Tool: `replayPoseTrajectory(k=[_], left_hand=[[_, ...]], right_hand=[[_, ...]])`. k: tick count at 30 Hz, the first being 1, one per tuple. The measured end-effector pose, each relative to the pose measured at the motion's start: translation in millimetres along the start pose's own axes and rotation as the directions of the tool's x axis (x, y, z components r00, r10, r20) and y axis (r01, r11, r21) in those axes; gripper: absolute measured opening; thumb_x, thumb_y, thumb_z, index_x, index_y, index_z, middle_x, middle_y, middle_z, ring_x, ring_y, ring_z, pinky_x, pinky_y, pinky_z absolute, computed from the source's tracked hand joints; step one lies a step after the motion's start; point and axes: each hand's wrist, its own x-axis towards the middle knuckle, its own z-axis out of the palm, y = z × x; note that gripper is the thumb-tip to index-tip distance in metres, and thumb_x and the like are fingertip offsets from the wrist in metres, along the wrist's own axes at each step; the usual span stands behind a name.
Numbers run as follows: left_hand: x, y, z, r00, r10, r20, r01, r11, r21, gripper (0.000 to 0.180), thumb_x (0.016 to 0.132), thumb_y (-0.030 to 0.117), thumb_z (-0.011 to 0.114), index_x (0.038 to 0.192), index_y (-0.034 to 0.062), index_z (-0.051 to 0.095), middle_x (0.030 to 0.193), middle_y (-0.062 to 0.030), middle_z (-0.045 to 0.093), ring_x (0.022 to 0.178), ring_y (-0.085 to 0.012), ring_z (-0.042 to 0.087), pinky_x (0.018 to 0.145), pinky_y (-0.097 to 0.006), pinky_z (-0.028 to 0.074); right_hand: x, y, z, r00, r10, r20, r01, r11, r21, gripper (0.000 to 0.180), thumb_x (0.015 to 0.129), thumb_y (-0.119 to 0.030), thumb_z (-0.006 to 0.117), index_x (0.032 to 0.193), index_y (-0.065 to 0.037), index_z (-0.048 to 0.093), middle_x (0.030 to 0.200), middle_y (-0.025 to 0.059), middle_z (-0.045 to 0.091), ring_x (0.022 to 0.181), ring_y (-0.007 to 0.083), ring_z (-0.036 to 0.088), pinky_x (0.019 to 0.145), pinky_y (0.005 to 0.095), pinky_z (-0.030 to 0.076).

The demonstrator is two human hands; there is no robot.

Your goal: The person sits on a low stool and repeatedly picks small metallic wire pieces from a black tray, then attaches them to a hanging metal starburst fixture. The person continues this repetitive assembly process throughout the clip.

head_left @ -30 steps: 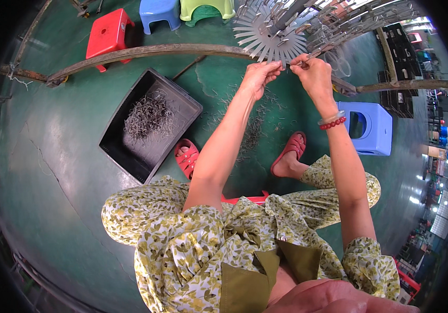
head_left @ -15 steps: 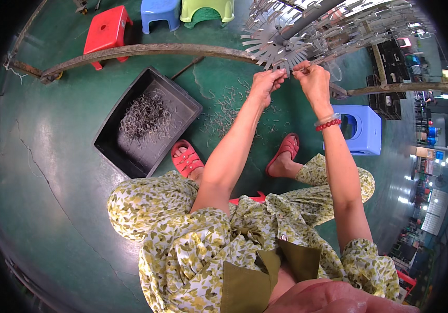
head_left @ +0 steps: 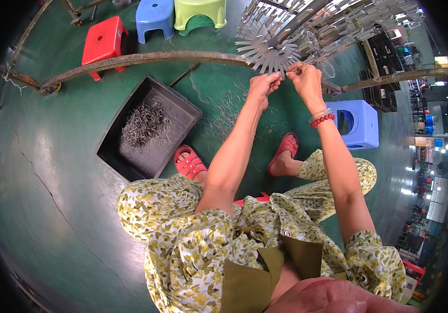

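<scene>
My left hand (head_left: pixel 262 88) and my right hand (head_left: pixel 307 82) are raised close together at the near edge of a fan of flat metal strips (head_left: pixel 258 52), which radiate around the end of a grey bar (head_left: pixel 299 25). Both hands have thumb and fingers pinched together, and whatever is between them is too small or hidden to make out. The right fingertips touch or nearly touch the lower strip tips; the left ones are just beside them. Behind the fan, rows of small flat metal pieces (head_left: pixel 354 26) run back to the right.
A black bin (head_left: pixel 179 112) holding a heap of bent wire hooks (head_left: pixel 148 124) stands at left. Loose hooks (head_left: pixel 224 112) litter the floor near my feet. A frame rail (head_left: pixel 145 58) crosses ahead. Red (head_left: pixel 101 41), blue (head_left: pixel 155 18), green (head_left: pixel 200 13) and violet-blue (head_left: pixel 361 124) stools stand around.
The whole view has shifted slightly. Both hands remain pinched at the fan's near edge, the left a little lower and apart from the strips.
</scene>
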Motion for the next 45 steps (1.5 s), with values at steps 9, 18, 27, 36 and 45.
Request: replayPoseTrajectory(k=[9,18,27,36,45], left_hand=[[-8.2,7.6,1.5,0.995,-0.031,-0.096,0.041,0.995,0.094,0.013,0.077,0.021,0.07,0.084,0.0105,0.068,0.082,0.0049,0.058,0.08,-0.0067,0.047,0.064,-0.026,0.041],[-7.7,3.7,1.7,0.995,-0.026,-0.094,0.034,0.996,0.087,0.013,0.076,0.02,0.07,0.085,0.0107,0.068,0.082,0.0055,0.057,0.079,-0.0074,0.045,0.063,-0.028,0.041],[-7.5,0.4,3.5,0.995,-0.037,-0.096,0.046,0.994,0.095,0.013,0.079,0.019,0.067,0.088,0.0099,0.067,0.086,0.0056,0.062,0.076,-0.0062,0.048,0.062,-0.027,0.042],[-1.0,-9.1,-16.2,0.979,-0.03,0.2,0.02,0.999,0.051,0.017,0.084,0.029,0.06,0.084,0.0114,0.063,0.077,0.0022,0.057,0.066,-0.0081,0.051,0.055,-0.028,0.04],[0.2,-29.4,7.8,1.0,0.019,0.019,-0.017,0.994,-0.105,0.015,0.087,0.026,0.055,0.083,0.013,0.061,0.079,0.0033,0.058,0.068,-0.0092,0.053,0.059,-0.031,0.047]], right_hand=[[-9.0,1.3,7.0,0.997,0.004,-0.08,0.004,0.995,0.097,0.017,0.073,-0.006,0.066,0.089,-0.001,0.066,0.069,0.0163,0.064,0.066,0.0288,0.064,0.062,0.0351,0.049],[-12.3,11.0,19.5,0.978,0.014,-0.208,0.027,0.98,0.196,0.016,0.074,-0.004,0.066,0.089,-0.001,0.063,0.073,0.016,0.064,0.069,0.0285,0.064,0.062,0.0355,0.049],[-45.0,5.4,24.1,0.913,0.117,-0.391,0.112,0.85,0.514,0.036,0.079,0.003,0.06,0.115,0.0,0.056,0.077,0.0142,0.066,0.067,0.0189,0.065,0.056,0.0302,0.051],[-40.5,-38.8,12.3,0.97,0.142,-0.198,-0.016,0.847,0.532,0.035,0.083,-0.016,0.065,0.109,0.007,0.059,0.057,0.0048,0.06,0.045,0.0055,0.052,0.04,0.0218,0.037],[-23.5,-38.4,29.1,0.936,0.259,-0.24,-0.043,0.759,0.65,0.016,0.086,-0.012,0.059,0.083,0.004,0.061,0.058,0.0046,0.059,0.041,0.0067,0.05,0.04,0.0214,0.037]])
